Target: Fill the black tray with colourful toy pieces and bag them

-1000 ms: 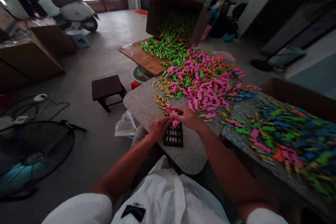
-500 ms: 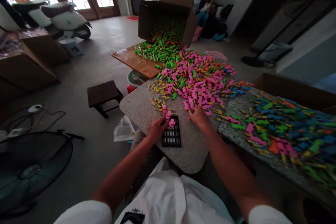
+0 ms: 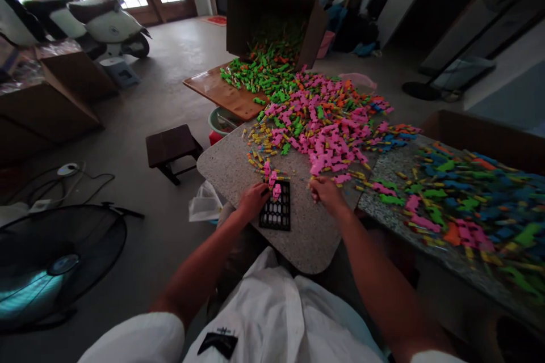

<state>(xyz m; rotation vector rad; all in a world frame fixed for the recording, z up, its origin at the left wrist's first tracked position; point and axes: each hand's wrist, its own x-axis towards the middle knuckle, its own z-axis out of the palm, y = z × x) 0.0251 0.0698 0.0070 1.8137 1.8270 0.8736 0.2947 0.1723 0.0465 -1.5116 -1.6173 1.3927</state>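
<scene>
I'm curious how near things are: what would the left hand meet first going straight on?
Probably the pink pieces at the far end of the black tray; depth is unclear.

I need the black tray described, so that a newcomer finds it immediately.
On the speckled table, look to the end nearest the camera. There, at the left hand, lies the black tray. Unlike the pink pieces heaped beyond, it is flat, dark and gridded.

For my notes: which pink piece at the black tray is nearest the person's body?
The rightmost pink piece, over the black tray; the others sit farther back, leftward.
</scene>
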